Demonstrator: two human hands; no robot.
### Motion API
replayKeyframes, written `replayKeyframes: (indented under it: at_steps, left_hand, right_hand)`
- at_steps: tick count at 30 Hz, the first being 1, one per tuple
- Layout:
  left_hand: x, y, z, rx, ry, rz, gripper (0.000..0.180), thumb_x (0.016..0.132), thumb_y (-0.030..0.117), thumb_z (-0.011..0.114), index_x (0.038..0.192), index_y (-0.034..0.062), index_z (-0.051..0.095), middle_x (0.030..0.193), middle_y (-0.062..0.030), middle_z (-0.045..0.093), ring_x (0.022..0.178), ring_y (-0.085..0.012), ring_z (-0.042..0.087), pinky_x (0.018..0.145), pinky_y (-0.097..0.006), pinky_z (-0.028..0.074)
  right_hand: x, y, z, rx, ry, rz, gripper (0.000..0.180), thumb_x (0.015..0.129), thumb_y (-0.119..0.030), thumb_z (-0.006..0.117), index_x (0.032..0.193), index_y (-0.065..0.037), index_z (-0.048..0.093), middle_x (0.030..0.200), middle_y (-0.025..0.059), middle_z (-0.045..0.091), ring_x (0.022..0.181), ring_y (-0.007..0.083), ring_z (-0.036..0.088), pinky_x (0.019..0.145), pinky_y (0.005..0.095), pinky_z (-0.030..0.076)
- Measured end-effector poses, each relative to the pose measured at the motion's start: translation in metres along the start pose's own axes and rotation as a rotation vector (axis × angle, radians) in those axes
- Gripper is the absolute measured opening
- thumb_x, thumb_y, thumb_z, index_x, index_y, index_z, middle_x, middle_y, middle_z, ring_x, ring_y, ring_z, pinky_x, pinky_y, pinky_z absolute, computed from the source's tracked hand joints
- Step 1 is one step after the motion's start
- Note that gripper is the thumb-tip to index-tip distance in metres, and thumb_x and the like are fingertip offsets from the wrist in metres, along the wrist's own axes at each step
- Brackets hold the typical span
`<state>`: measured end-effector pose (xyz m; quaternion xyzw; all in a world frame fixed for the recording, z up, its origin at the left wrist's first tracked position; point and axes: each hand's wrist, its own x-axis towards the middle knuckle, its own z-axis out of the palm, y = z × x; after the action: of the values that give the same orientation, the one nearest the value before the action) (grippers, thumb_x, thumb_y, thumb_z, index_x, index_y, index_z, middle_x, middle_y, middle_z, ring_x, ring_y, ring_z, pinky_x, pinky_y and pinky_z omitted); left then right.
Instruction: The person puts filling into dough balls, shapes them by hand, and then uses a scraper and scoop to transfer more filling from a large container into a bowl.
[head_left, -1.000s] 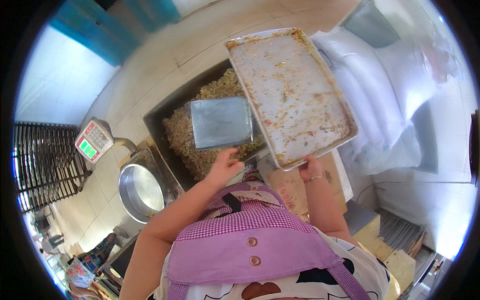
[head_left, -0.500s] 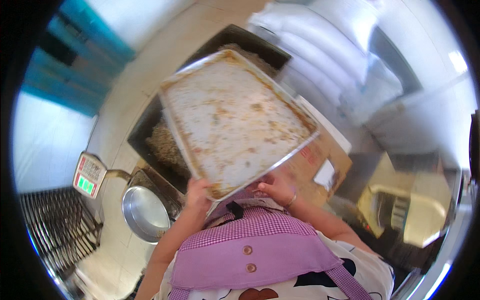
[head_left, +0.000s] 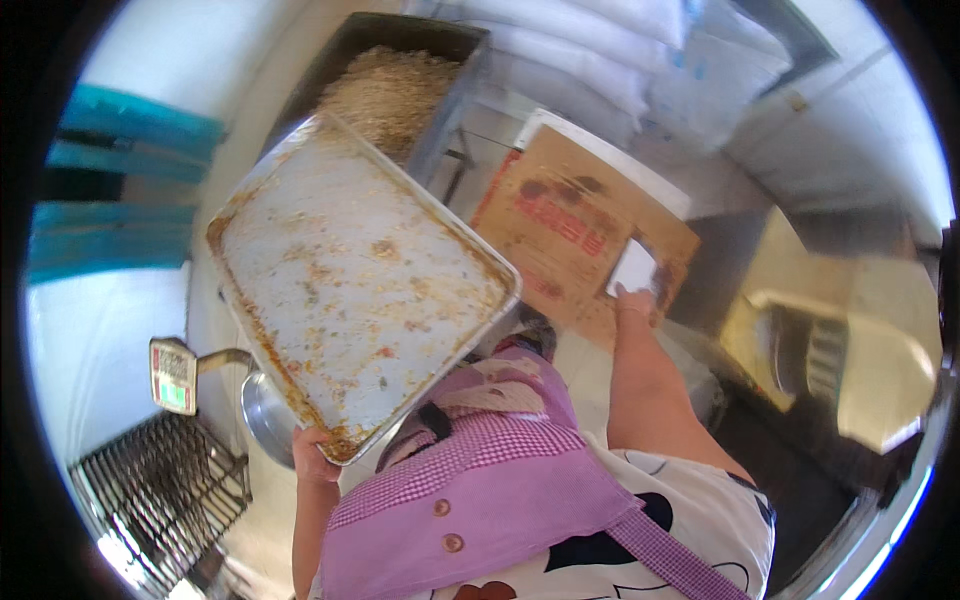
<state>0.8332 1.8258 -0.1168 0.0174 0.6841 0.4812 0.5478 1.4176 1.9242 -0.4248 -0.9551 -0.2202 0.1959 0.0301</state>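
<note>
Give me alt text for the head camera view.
A person's left hand holds a crumb-smeared metal baking tray by its near edge, while the right hand holds a flat metal scraper over a cardboard box. Behind is a bin of crumbs.

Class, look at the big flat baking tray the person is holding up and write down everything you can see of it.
The baking tray is a large, shallow rectangle of dull grey metal with a low raised rim. Its inner face is nearly bare, smeared with orange-brown crumbs and baked-on residue, thickest along the edges. It is lifted and tilted, one corner lowest, where the left hand grips it. Nothing else visibly touches it. It hangs in front of a dark bin of crumbly brown food and above a metal bowl.
</note>
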Motion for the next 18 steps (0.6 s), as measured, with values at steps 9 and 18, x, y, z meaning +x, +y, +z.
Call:
replayKeyframes:
  at_steps: [9, 18]
  left_hand:
    - [-0.013, -0.004, 0.015, -0.046, 0.211, -0.007, 0.072, 0.060, 0.004, 0.045, 0.132, 0.0042, 0.046, 0.119, -0.0145, 0.059, 0.108, -0.0376, 0.060, 0.092, -0.054, 0.053]
    - [-0.026, -0.003, 0.043, -0.183, 0.330, 0.108, 0.051, 0.098, 0.020, 0.056, 0.144, 0.0094, 0.039, 0.125, -0.0086, 0.057, 0.114, -0.0245, 0.056, 0.094, -0.042, 0.050]
  right_hand:
    - [-0.023, -0.082, -0.046, -0.182, 0.017, 0.409, 0.101, 0.061, -0.059, 0.084, 0.132, 0.002, 0.045, 0.130, 0.0203, 0.056, 0.121, 0.0302, 0.056, 0.103, 0.0412, 0.045]
    - [0.007, -0.148, -0.106, 0.939, -0.171, -0.501, 0.026, 0.089, -0.006, 0.065, 0.112, 0.006, 0.060, 0.105, 0.0131, 0.068, 0.087, 0.0194, 0.066, 0.076, 0.0340, 0.056]
